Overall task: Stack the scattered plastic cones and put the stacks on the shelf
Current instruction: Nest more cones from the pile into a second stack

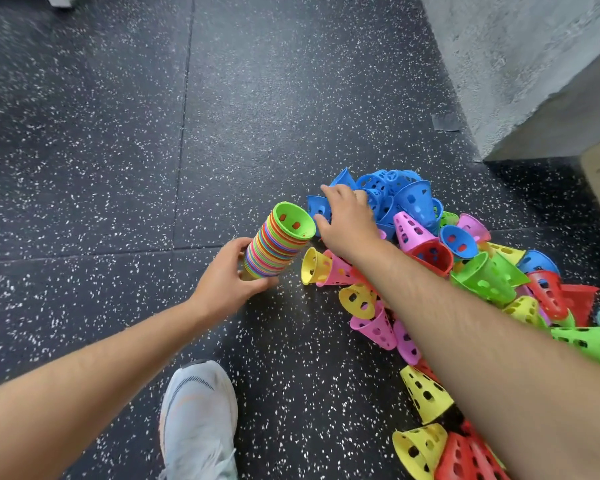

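Holding the stack [278, 242] low in our left hand [227, 277], we keep it tilted with its open mouth turned toward the pile [465, 265], so that each new cone can be slid in without turning the wrist. The left fingers are wrapped around the narrow bottom end of the stack, thumb on the near side, which leaves the green rim on top free to receive the next piece. Our right hand [349, 220] is stretched over the far edge of the pile, fingers curled down among the blue cones [395, 195]; we cannot tell whether it has already pinched one or is only touching them. The blue cones lie heaped together at the far end of the pile, near the foot of the grey wall [520, 71], while pink, yellow, red and green ones spill along the speckled floor [118, 168] toward the right edge of view. A yellow cone [314, 266] lies on its side just beside the stack, mouth toward us. Our shoe [200, 417] is planted on the floor near the bottom edge, well apart from the pile. We judge the stacking far from finished, since many cones lie loose, and no shelf can be surely made out here.
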Action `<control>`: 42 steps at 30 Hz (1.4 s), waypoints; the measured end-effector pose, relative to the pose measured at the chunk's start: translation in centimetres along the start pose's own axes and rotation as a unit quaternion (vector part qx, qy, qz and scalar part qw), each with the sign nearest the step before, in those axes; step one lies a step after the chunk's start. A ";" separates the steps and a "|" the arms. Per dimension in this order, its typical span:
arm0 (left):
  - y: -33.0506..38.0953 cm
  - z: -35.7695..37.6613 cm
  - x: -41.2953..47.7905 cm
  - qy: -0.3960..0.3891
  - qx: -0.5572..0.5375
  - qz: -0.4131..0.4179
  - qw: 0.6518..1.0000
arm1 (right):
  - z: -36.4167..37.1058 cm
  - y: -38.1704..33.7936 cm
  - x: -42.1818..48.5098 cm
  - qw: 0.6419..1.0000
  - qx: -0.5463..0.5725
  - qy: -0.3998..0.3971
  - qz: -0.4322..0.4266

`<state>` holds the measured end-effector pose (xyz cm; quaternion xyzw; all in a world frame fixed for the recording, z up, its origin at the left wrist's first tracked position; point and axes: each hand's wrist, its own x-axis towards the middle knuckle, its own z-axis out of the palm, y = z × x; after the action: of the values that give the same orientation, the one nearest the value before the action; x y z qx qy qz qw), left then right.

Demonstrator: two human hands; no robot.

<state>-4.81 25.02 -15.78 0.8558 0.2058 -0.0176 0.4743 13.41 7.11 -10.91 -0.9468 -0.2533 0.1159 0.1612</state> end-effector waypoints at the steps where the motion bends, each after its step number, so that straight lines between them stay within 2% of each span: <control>1: -0.1 -0.1 0.0 0.003 -0.002 -0.002 1.000 | 0.4 -0.1 0.7 0.999 -0.040 -0.014 0.000; 5: -0.3 -0.4 0.0 -0.006 -0.003 -0.004 1.000 | 1.7 -0.5 2.3 0.994 -0.112 -0.010 0.017; 11: -0.6 -0.4 0.1 -0.008 -0.007 0.000 1.000 | 0.9 0.4 0.8 0.998 -0.042 0.042 0.023; 14: -0.6 -0.5 0.2 -0.009 -0.010 -0.001 1.000 | -1.0 0.7 -1.4 0.994 0.036 0.107 0.013; 17: -0.4 -0.4 0.0 -0.013 -0.014 0.001 1.000 | -3.3 0.5 -3.7 0.974 0.105 0.200 -0.009; 20: -0.3 -0.3 -0.2 -0.021 -0.014 0.007 1.000 | -5.3 -0.1 -5.9 0.946 0.152 0.279 -0.058; 22: -0.3 -0.2 -0.4 -0.021 -0.012 0.010 1.000 | -5.8 -0.9 -7.4 0.935 0.172 0.293 -0.102; 25: -0.4 0.0 -0.6 -0.022 -0.014 0.013 1.000 | -4.9 -1.6 -9.1 0.943 0.153 0.244 -0.168; 27: -0.3 0.1 -0.7 -0.021 -0.014 0.017 1.000 | -4.0 -1.3 -9.9 0.951 0.151 0.199 -0.180; 29: 0.0 0.0 -0.7 -0.023 -0.009 0.020 0.999 | -3.3 -0.6 -10.5 0.954 0.184 0.186 -0.149; 32: 0.1 -0.1 -0.8 -0.034 -0.010 0.023 0.999 | -2.0 0.8 -10.6 0.966 0.208 0.148 -0.045; 34: 0.0 -0.1 -0.8 -0.039 -0.019 0.024 0.999 | -1.1 1.5 -10.3 0.983 0.164 0.088 -0.010; 37: -0.1 -0.1 -1.0 -0.041 -0.042 0.019 0.998 | 0.3 1.5 -9.8 0.998 0.036 0.016 -0.055; 42: -0.5 -0.2 -1.1 -0.034 -0.068 0.019 0.997 | 2.6 0.2 -8.4 0.984 -0.107 -0.067 -0.122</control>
<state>-5.98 25.07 -15.78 0.8240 0.1742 -0.0232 0.5386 5.65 3.27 -12.26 -0.9106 -0.3881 0.1310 0.0548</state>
